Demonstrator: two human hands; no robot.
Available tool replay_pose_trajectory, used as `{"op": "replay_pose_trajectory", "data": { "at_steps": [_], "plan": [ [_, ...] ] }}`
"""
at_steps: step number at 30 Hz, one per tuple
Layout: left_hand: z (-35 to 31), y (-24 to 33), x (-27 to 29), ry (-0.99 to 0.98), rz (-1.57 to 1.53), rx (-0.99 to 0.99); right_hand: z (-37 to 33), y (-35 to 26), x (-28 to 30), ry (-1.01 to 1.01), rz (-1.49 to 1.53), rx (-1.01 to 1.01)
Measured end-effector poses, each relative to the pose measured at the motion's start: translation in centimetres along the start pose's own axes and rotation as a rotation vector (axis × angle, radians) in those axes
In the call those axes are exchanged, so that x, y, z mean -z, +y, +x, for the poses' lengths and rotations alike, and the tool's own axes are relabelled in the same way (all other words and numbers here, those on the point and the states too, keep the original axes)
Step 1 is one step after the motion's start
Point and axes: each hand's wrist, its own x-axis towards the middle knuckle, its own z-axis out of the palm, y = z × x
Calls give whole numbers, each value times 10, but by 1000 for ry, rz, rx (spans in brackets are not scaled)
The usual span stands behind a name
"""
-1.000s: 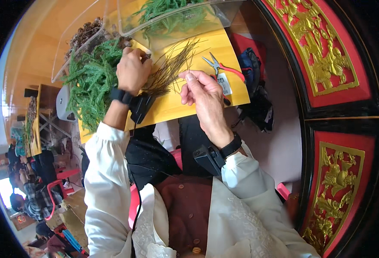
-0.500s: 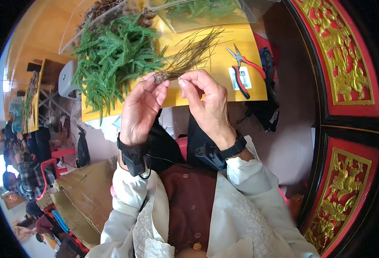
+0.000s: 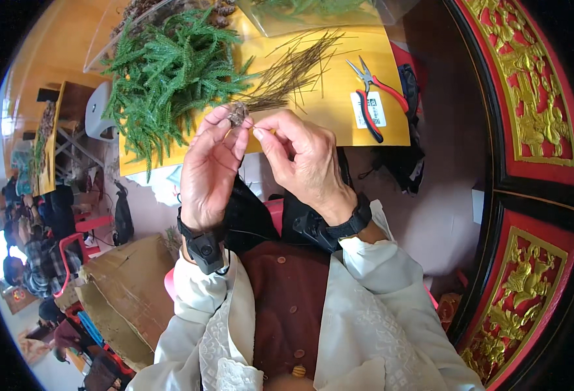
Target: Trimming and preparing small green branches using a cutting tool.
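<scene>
A small brown pine cone (image 3: 238, 115) sits in the fingertips of my left hand (image 3: 206, 163), whose palm is turned up. Close beside it, the thumb and forefinger of my right hand (image 3: 308, 156) pinch a thin brown wire next to the cone; most of it is hidden by the fingers. Beyond both hands a loose bundle of thin brown wires (image 3: 298, 68) lies spread on the yellow table top (image 3: 349, 45). A heap of green artificial pine sprigs (image 3: 169, 78) lies to the left of the wires.
Red-and-black needle-nose pliers (image 3: 369, 98) lie at the right, over a white label (image 3: 377, 107). Clear plastic bins (image 3: 274, 23) stand at the back, one with more sprigs. A cardboard box (image 3: 127, 287) is at the lower left; a carved red-and-gold panel (image 3: 534, 85) rises at the right.
My left hand has tilted the pine cone more upright. My right hand has shifted slightly left and down, staying pinched near the cone. The whole view has moved a little.
</scene>
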Motion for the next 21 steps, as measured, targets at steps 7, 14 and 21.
{"op": "replay_pose_trajectory", "data": {
  "at_steps": [7,14,21],
  "plan": [
    [3,-14,-3,-22,-29,-1,-2,8,10,17,-21,-6],
    [4,-18,0,4,124,-104,0,9,11,37,-152,118],
    [7,-21,0,4,128,-159,-1,13,11,31,-152,128]
  ]
}}
